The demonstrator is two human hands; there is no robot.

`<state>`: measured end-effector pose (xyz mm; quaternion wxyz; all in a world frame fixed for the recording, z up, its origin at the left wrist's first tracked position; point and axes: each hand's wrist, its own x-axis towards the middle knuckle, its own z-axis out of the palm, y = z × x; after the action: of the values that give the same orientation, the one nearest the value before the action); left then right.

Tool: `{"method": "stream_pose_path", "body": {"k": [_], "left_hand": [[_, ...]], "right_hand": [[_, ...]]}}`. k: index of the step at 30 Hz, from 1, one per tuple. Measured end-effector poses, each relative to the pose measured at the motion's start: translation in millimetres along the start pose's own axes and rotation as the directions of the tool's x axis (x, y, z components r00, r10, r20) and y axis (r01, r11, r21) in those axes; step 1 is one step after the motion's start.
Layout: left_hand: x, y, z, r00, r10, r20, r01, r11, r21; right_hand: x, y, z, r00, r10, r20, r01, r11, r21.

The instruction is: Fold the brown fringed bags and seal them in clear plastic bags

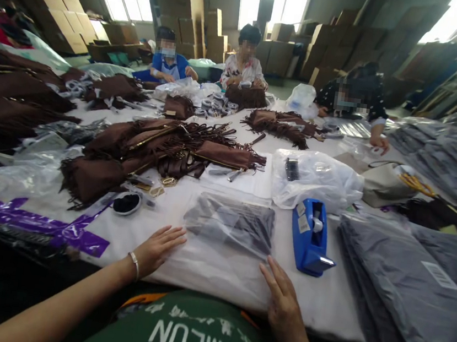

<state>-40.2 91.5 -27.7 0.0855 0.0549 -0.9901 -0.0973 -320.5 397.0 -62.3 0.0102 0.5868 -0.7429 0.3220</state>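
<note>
A clear plastic bag [212,266] lies flat in front of me, with a dark folded item [233,221] inside its far part; I cannot make out what the item is. My left hand [159,251] rests at the bag's left edge, fingers stretched and slightly apart. At the right edge my right hand [282,294] lies with its fingers extended against the plastic. Neither hand grips anything. Just right of the bag stands a blue tape dispenser [301,241]. A small white dish [127,203] with something black in it sits beyond my left hand.
Brown fringed pouches [131,151] are heaped at centre left. Purple-printed plastic [42,228] lies at the near left edge. Grey bagged goods [402,281] are stacked on the right, with a beige bag [389,182] behind them. Several people sit across the table.
</note>
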Motion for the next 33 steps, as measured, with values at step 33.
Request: {"method": "stream_pose_path", "body": {"k": [33], "left_hand": [[-17.0,-1.2,21.0,0.879,-0.473,0.064,0.403,0.663,-0.631]], "right_hand": [[2.7,27.5,-0.4,0.983,0.001,0.184,-0.045,0.971,0.235]]}}
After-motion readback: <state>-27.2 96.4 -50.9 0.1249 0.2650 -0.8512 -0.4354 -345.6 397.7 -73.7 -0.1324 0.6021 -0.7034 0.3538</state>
